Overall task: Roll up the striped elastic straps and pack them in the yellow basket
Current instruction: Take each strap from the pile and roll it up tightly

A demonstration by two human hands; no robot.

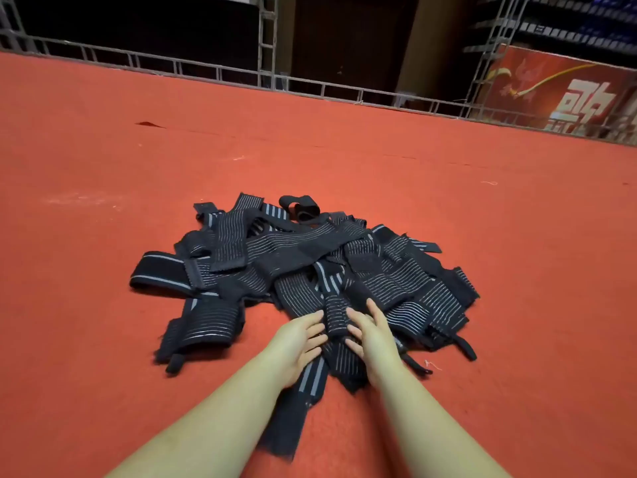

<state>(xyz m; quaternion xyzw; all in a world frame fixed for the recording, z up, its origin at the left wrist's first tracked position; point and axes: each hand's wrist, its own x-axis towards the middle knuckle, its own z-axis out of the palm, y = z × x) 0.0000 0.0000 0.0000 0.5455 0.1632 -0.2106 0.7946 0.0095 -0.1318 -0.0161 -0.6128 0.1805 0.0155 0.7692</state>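
both hands (339,343) at strap pile's (303,267) near edge

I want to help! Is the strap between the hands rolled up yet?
Partly rolled: the strap forms a small roll between both hands, its tail still flat toward the person.

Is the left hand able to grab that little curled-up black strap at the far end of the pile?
Probably yes: nothing covers the curled strap on the pile's far edge, but the left hand must stretch across the heap.
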